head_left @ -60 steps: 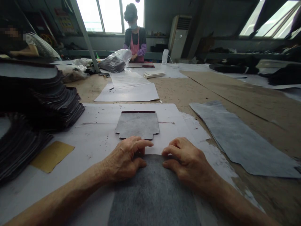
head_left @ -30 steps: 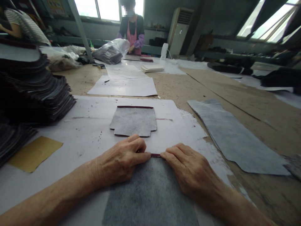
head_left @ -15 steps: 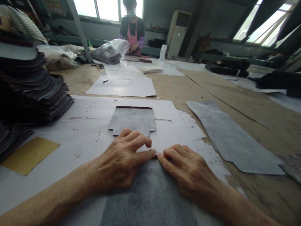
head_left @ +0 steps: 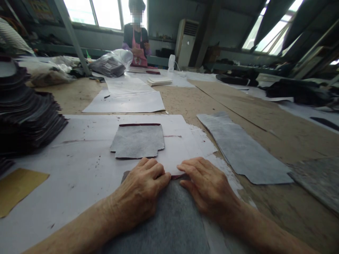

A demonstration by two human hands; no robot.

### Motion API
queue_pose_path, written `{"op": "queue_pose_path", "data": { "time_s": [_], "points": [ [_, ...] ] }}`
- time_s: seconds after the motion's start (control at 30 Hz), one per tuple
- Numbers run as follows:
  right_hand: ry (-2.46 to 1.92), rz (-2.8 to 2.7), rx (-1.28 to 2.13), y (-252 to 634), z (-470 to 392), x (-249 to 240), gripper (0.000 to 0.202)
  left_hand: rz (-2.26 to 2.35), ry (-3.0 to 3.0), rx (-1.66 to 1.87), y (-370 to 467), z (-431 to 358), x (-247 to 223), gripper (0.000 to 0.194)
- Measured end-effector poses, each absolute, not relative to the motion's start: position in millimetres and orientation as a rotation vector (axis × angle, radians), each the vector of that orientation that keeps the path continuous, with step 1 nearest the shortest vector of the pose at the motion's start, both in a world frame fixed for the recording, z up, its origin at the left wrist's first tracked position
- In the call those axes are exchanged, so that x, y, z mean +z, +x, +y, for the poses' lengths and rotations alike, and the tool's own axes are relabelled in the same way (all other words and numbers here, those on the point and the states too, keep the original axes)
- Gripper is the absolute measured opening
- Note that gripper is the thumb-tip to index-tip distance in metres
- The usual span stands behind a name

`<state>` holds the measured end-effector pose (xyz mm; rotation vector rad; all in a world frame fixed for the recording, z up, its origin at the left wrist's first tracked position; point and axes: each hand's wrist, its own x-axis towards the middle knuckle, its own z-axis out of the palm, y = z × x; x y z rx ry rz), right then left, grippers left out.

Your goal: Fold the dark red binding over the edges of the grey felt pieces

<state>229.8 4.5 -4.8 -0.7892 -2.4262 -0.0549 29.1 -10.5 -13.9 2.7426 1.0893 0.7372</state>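
Note:
A large grey sheet with a fuzzy, felt-like surface lies in front of me, its far edge turned over to show a narrow dark red strip. My left hand is closed at that edge, with curled fingers and the thumb pressed along the fold. To the right, my right hand has its fingertips beyond the fold and its thumb on the near side, the edge between them. Just past my hands rests a smaller grey notched piece with a dark red far edge. My palms and forearms hide the big sheet's sides.
White paper covers the worktable. Tall stacks of dark pieces and a tan card are at left; another long grey piece lies right. Across the table a person in a pink apron stands behind a plastic-wrapped bundle.
My right fingers and thumb have parted and moved slightly along the fold, uncovering more red strip. My left fingers have curled closer to the edge. The whole view has shifted right.

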Motion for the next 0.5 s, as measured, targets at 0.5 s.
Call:
{"op": "queue_pose_path", "data": {
  "time_s": [0.5],
  "points": [
    [-0.761,-2.432,-0.304,255,-18,-7,0.025,1.015,2.652,0.503,35,-10,-8,0.063]
  ]
}}
